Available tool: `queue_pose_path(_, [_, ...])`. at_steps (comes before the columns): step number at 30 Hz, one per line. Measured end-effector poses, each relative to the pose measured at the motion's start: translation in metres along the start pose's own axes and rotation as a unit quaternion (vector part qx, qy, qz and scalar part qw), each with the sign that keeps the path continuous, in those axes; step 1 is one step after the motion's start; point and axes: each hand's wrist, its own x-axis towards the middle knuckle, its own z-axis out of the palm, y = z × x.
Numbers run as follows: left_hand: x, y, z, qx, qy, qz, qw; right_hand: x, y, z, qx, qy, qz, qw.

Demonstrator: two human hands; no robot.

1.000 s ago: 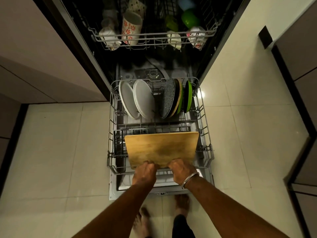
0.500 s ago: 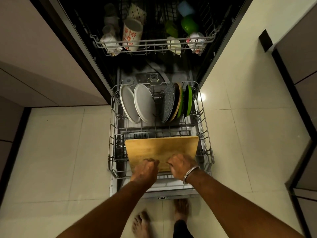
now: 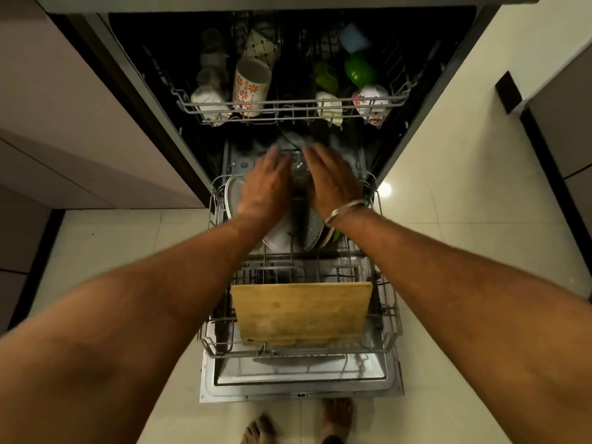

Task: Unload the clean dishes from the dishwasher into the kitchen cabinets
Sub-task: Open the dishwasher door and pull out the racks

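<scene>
My left hand (image 3: 266, 187) and right hand (image 3: 333, 184) reach out flat and empty, fingers straight, over the plates (image 3: 278, 240) at the far end of the lower rack (image 3: 389, 315).

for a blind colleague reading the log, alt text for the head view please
Seen from above, a person's left hand and right hand, fingers straight, reach over upright plates at the back of the pulled-out lower rack of an open dishwasher. A wooden cutting board leans at the rack's front; mugs sit in the upper rack.
</scene>
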Motion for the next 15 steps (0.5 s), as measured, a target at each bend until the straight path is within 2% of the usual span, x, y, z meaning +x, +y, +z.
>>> queue_pose_path(5, [0.066, -0.010, -0.021, 0.024, 0.030, -0.014, 0.999, 0.066, 0.017, -0.005, -0.068, 0.088, 0.000, 0.994])
queue_pose_path(10, [0.105, -0.017, -0.034, 0.048, -0.010, -0.031, 0.998, 0.111, 0.027, -0.004, -0.112, 0.043, 0.018, 0.993])
queue_pose_path(15, [0.119, -0.017, -0.039, 0.025, -0.022, -0.032, 0.999, 0.121, 0.032, -0.006, -0.155, 0.037, 0.017, 0.987])
